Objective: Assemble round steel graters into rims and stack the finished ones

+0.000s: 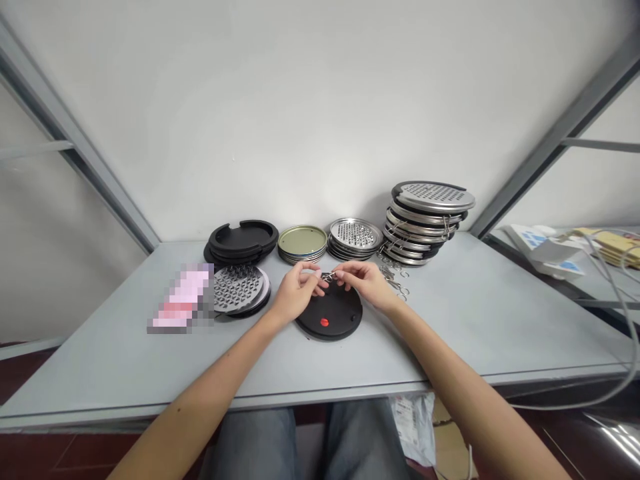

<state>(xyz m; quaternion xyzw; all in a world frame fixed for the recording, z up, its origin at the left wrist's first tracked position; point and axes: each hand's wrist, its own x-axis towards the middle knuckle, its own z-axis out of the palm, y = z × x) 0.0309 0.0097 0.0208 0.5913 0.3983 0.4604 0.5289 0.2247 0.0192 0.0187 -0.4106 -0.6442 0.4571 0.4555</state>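
Observation:
My left hand (299, 291) and my right hand (367, 283) meet over a round black disc (333, 311). Between their fingertips is a small shiny metal wire clasp (329, 277) with looped ends. Fingers of both hands are pinched on it, and they partly cover its shape. The disc lies flat near the front of the table, with a red mark (325, 323) on its face and a small dark knob or hole near its right edge. To the right of my right hand, several similar metal clasps (397, 280) lie loose.
Behind my hands stand stacks of olive-green discs (303, 240) and perforated metal graters (356, 233). A tall stack of assembled round graters (435, 193) is at back right. Black rings (243, 237) and perforated discs (237, 290) sit left, beside a blurred pink item (183, 297).

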